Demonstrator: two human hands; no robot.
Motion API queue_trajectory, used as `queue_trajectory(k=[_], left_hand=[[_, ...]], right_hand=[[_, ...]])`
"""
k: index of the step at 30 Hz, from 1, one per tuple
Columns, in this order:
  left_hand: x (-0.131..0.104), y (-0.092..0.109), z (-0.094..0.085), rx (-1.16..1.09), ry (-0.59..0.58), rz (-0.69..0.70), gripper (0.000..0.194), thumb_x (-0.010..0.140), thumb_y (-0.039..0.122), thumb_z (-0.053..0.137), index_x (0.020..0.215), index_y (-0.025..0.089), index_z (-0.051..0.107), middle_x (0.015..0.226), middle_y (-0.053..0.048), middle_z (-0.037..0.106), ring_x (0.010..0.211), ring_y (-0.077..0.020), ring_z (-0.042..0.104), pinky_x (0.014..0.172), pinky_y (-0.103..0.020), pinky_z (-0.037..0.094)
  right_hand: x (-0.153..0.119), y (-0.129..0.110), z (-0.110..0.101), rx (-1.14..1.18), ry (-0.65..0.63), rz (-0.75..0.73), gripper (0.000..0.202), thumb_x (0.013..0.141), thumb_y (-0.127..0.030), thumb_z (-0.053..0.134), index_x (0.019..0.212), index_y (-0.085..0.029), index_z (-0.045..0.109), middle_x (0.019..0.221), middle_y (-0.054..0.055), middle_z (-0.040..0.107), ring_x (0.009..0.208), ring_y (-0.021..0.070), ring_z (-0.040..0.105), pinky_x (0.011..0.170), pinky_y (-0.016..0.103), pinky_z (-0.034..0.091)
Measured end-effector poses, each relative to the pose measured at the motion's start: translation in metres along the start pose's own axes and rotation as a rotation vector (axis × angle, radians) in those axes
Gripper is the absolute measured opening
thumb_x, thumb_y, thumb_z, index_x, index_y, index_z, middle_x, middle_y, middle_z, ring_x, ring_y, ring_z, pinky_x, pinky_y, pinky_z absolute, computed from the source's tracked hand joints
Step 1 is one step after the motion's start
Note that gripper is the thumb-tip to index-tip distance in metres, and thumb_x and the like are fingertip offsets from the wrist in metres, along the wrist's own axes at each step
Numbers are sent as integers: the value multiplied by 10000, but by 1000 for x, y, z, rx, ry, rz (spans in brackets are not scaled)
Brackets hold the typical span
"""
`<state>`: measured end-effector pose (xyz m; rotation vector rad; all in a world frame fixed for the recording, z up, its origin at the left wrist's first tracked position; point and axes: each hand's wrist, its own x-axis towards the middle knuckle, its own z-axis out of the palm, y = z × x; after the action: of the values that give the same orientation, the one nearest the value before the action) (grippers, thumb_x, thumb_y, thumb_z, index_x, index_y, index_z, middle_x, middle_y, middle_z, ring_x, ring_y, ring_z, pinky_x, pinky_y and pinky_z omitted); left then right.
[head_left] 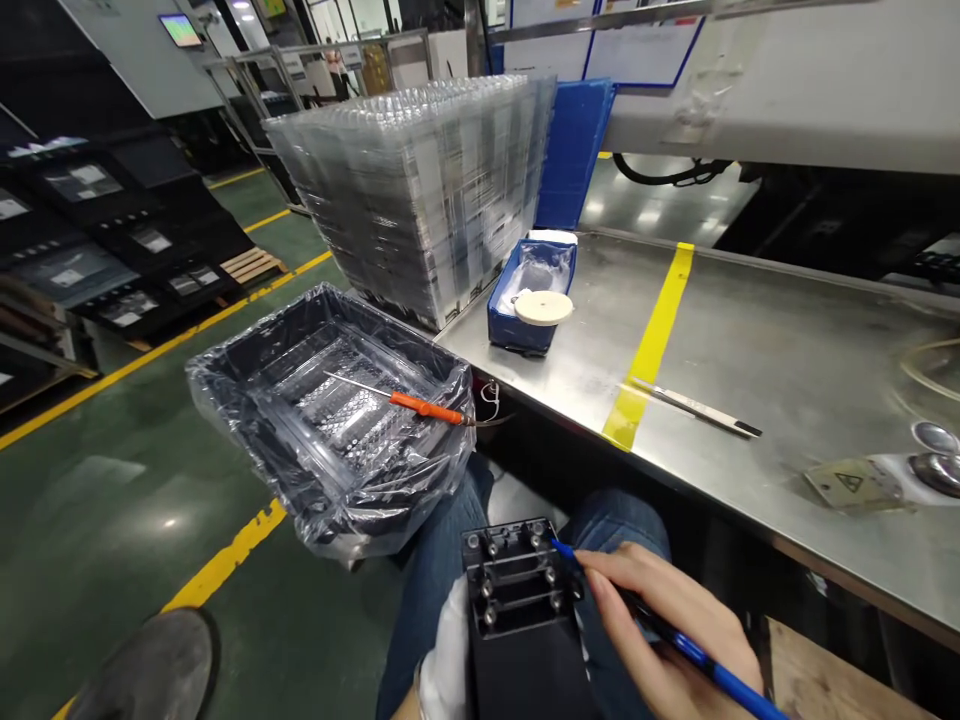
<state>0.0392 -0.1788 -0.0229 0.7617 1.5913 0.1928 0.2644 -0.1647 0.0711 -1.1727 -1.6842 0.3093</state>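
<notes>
A black plastic part with several small screw posts rests on my lap. My right hand is shut on a blue-handled tool, whose tip touches the part's right edge near the top. My left hand, in a white glove, is mostly hidden under the part's left side and seems to hold it.
A black bin lined with clear plastic sits to the left, with an orange-handled screwdriver across it. On the steel table are a blue box with a white disc, a stack of clear trays and a thin flat strip.
</notes>
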Motion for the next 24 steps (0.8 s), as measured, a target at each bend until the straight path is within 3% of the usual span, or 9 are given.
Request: queue_trajectory(k=[2, 4, 6, 10, 19, 21, 24], left_hand=[[-10, 32, 12, -216, -186, -11, 848, 812, 696, 182, 1087, 157, 775, 1112, -120, 753, 945, -211, 714, 1064, -401, 568], [-18, 59, 20, -716, -668, -62, 683, 890, 598, 247, 947, 135, 747, 1164, -100, 745, 1025, -147, 705, 1083, -293, 536], [-23, 75, 22, -968, -821, -121, 706, 942, 603, 199, 918, 143, 736, 1045, -55, 768, 937, -120, 724, 952, -243, 572], [-32, 83, 20, -1020, -803, -176, 831, 949, 635, 69, 928, 132, 730, 850, -42, 752, 773, -134, 727, 770, -242, 574], [-33, 85, 20, -966, -760, -176, 764, 928, 603, 135, 934, 131, 735, 891, -51, 768, 795, -157, 741, 778, -286, 592], [-33, 86, 22, -996, -769, -154, 655, 878, 644, 346, 928, 128, 746, 884, -52, 767, 792, -163, 734, 776, -280, 591], [-33, 82, 25, -1041, -744, -138, 548, 611, 573, 785, 915, 117, 786, 881, -57, 768, 785, -181, 731, 742, -265, 603]], right_hand=[[1, -3, -5, -39, 4, 9, 140, 1024, -149, 564, 1129, -216, 627, 888, 14, 728, 776, 118, 719, 703, 183, 560], [2, -6, -9, -82, 10, 20, 123, 1033, -156, 556, 1113, -226, 618, 855, 3, 717, 753, 105, 713, 686, 165, 547], [1, -8, -12, -110, -3, 43, 116, 1038, -156, 549, 1098, -240, 602, 820, -16, 697, 719, 86, 694, 661, 149, 528], [-7, -6, -15, -80, -16, 134, 142, 1033, -144, 557, 1099, -256, 614, 837, -25, 673, 730, 72, 669, 679, 153, 513], [-14, -2, -19, -65, -7, 147, 150, 1004, -114, 590, 1084, -231, 640, 867, -11, 678, 751, 89, 668, 709, 178, 528], [-12, -1, -19, -55, 7, 132, 130, 1002, -117, 600, 1067, -219, 648, 869, -7, 679, 746, 84, 666, 710, 172, 528], [-9, -3, -18, -44, 23, 102, 114, 992, -109, 613, 1041, -203, 654, 861, -8, 683, 736, 71, 664, 704, 150, 523]])
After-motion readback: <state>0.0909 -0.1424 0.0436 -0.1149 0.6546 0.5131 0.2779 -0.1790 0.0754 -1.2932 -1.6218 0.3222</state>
